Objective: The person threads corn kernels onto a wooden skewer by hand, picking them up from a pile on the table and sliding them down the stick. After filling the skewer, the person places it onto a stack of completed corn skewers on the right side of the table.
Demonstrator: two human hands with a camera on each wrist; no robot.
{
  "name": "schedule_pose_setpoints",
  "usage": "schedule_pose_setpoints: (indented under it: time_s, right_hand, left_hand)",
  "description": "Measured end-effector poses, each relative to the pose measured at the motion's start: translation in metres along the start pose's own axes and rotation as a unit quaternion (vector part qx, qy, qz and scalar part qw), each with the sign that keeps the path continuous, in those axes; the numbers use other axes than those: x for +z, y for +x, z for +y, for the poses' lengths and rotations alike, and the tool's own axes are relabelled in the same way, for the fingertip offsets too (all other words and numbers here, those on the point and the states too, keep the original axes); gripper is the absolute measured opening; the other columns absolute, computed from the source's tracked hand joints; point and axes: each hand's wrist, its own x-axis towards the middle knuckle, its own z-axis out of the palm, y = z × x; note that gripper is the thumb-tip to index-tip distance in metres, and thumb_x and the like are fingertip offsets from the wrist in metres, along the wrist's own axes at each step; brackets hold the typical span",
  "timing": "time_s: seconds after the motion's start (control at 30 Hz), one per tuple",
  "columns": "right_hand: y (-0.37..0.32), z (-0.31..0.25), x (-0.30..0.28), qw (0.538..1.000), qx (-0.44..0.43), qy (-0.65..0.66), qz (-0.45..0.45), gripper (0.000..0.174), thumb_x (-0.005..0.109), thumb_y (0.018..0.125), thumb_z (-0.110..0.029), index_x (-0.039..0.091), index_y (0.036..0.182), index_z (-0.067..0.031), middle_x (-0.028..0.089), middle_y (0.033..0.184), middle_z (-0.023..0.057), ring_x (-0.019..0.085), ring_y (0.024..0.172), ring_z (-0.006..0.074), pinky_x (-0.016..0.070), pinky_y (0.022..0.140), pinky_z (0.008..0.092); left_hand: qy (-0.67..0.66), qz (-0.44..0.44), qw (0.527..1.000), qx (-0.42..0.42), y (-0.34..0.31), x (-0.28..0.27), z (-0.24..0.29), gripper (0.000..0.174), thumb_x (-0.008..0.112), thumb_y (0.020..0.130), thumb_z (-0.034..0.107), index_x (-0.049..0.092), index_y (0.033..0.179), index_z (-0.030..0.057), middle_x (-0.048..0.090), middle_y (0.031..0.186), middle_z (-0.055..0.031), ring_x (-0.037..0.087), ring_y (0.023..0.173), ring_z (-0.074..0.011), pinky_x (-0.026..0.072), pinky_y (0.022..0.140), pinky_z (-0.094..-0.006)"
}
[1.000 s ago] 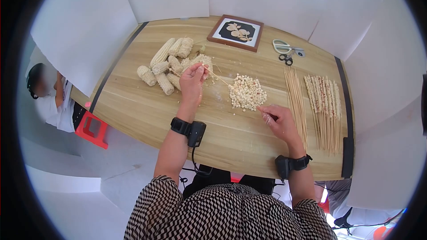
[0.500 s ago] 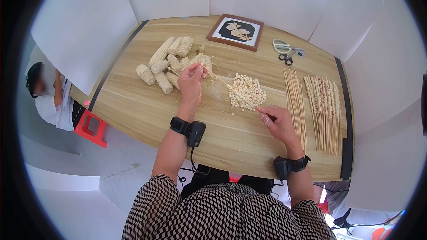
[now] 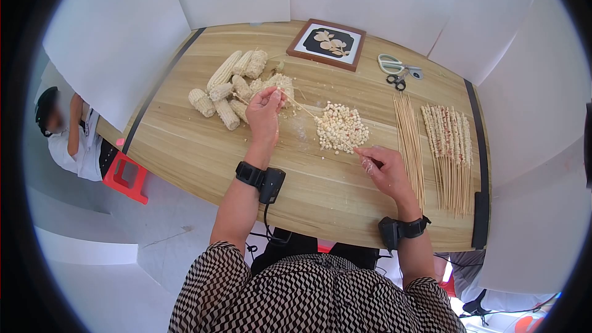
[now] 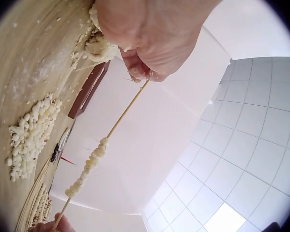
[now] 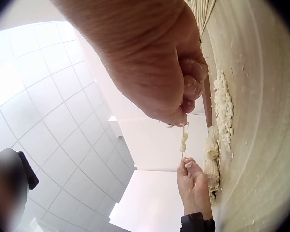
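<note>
In the head view my left hand [image 3: 264, 114] is raised beside the corn cobs, and it pinches one end of a thin wooden skewer [image 4: 127, 111] between thumb and fingertips. The other end is pinched by my right hand [image 3: 388, 169], whose remaining fingers curl in toward the palm. White bits cling to both hands. A row of pale corn kernels [image 4: 89, 166] is threaded along the skewer toward the right-hand end, with bare stick on either side. The stick slants between the hands, across a heap of loose corn kernels [image 3: 341, 128] in the head view.
Pale corn cobs [image 3: 223, 73] are piled at the left. To the right lie bare skewers [image 3: 408, 142] and a row of kernel-covered skewers [image 3: 448, 135]. Scissors [image 3: 388, 65] and a framed picture [image 3: 327, 44] lie toward the back. Another person [image 3: 77, 148] sits beyond the left edge.
Both hands stay almost still on the skewer, and the head view has shifted very slightly. The seated person at the left has moved an arm.
</note>
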Motion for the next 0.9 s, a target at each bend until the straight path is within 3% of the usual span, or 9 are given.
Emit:
schedule_pose_setpoints:
  time_s: [0.33, 0.4, 0.5, 0.9]
  right_hand:
    - [0.0002, 0.0001, 0.0000, 1.000, -0.006, -0.005, 0.000, 0.024, 0.060, 0.081, 0.002, 0.065, 0.105, -0.0019, 0.058, 0.073, 0.0100, 0.051, 0.059, 0.0167, 0.0430, 0.057, 0.0264]
    - [0.0004, 0.0001, -0.0001, 1.000, -0.006, -0.007, -0.002, 0.024, 0.060, 0.081, 0.002, 0.065, 0.105, -0.0018, 0.058, 0.073, 0.0101, 0.052, 0.059, 0.0168, 0.0431, 0.057, 0.0265]
    - [-0.0001, 0.0001, 0.0008, 1.000, 0.001, 0.003, -0.001, 0.024, 0.060, 0.081, 0.002, 0.065, 0.104, -0.0017, 0.058, 0.073, 0.0100, 0.052, 0.060, 0.0166, 0.0434, 0.058, 0.0265]
    - [-0.0007, 0.0014, 0.0030, 1.000, 0.004, 0.004, -0.001, 0.024, 0.059, 0.082, 0.001, 0.065, 0.105, -0.0016, 0.059, 0.075, 0.0104, 0.053, 0.061, 0.0167, 0.0440, 0.059, 0.0263]
  left_hand:
    - [0.007, 0.013, 1.000, 0.017, -0.0009, 0.0016, 0.0027, 0.012, 0.061, 0.085, 0.000, 0.059, 0.097, -0.0032, 0.065, 0.085, -0.0081, 0.060, 0.072, -0.0109, 0.0474, 0.064, -0.0196]
    - [0.116, 0.017, 0.990, 0.073, 0.0006, 0.0007, 0.0025, 0.012, 0.061, 0.084, -0.002, 0.060, 0.096, -0.0035, 0.065, 0.083, -0.0074, 0.060, 0.072, -0.0101, 0.0488, 0.065, -0.0204]
    - [0.171, 0.002, 0.979, 0.111, -0.0001, -0.0007, 0.0034, 0.010, 0.060, 0.085, -0.002, 0.060, 0.094, -0.0030, 0.065, 0.085, -0.0077, 0.062, 0.075, -0.0107, 0.0505, 0.071, -0.0220]
    - [0.189, -0.014, 0.971, 0.145, -0.0032, 0.0035, -0.0001, 0.010, 0.060, 0.084, -0.003, 0.061, 0.095, -0.0037, 0.065, 0.082, -0.0051, 0.061, 0.073, -0.0084, 0.0503, 0.068, -0.0207]
